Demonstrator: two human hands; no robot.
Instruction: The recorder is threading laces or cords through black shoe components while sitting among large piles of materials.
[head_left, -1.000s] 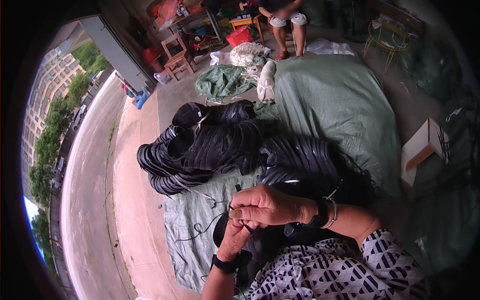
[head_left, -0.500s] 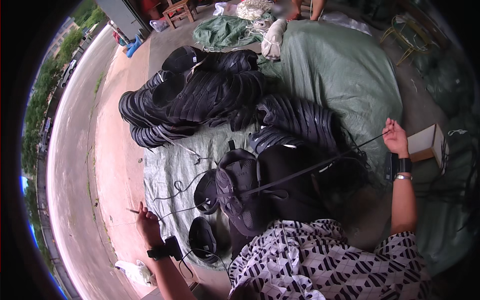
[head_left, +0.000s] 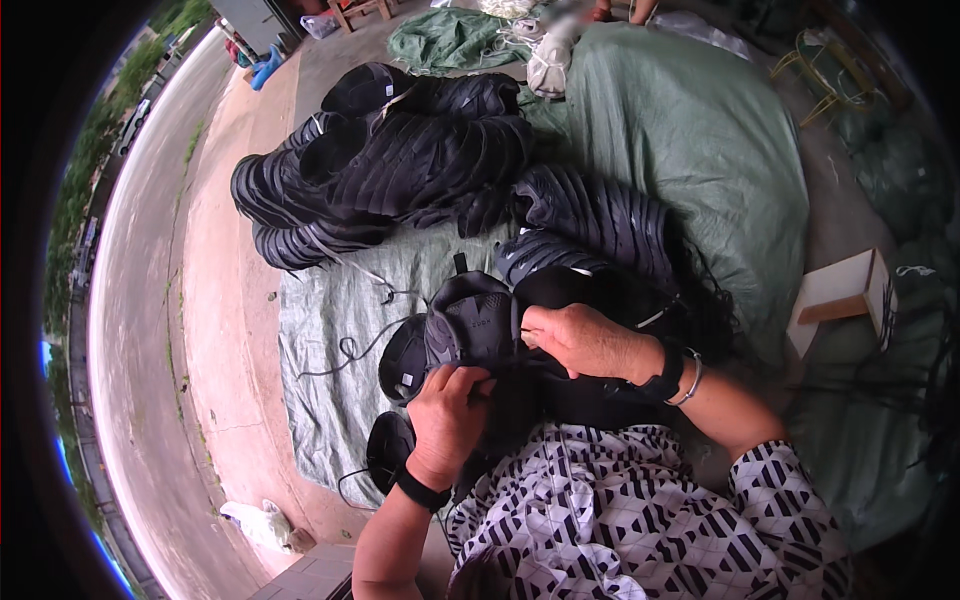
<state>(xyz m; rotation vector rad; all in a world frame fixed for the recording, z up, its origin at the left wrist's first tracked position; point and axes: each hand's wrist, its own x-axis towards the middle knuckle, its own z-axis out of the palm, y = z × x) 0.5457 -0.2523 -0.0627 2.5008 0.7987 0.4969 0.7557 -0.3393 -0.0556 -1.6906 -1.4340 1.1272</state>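
A black shoe upper (head_left: 475, 318) lies across my lap, its collar facing away from me. My left hand (head_left: 447, 412) is closed at its near left side, the fingers curled together over the edge. Against the right side of the upper, my right hand (head_left: 588, 342) is pinched shut with the knuckles up. Whatever either hand grips is hidden behind the fingers. Just left of the upper sits another black shoe piece (head_left: 403, 362) with a small white label. Closer to me, a further black shoe piece (head_left: 388, 445) rests beside my left wrist.
Stacked black shoe uppers (head_left: 430, 165) stand ahead on a pale green sheet (head_left: 335, 400), with a smaller row (head_left: 600, 225) to their right. A large green-covered bundle (head_left: 690, 150) rises beyond. An open box (head_left: 840, 295) is at right, a white bag (head_left: 265, 525) at lower left.
Both hands have come in from wide apart, where the right pulled a black lace taut and the left held a thin tool and a lace. They now meet at the shoe upper.
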